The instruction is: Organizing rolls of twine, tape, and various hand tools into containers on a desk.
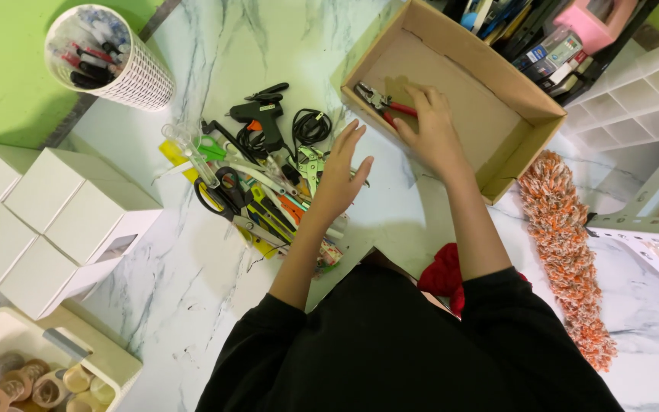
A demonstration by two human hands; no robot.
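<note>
My right hand [430, 126] reaches into a shallow cardboard box [528, 99] and rests its fingers on red-handled pliers [385, 102] lying on the box floor. My left hand [342, 174] hovers with fingers spread over the right edge of a heap of tools [257, 191] on the marble table. That heap holds a black glue gun [259, 118], black-handled scissors [223, 197], coiled black cable [310, 126], a clear tube and yellow and green tools. The left hand holds nothing.
A white perforated cup of pens [108, 57] stands at the back left. White boxes [62, 221] sit at the left, a bin of tape rolls [32, 378] at the lower left. An orange duster [566, 252] lies at the right beside a white shelf unit [642, 99].
</note>
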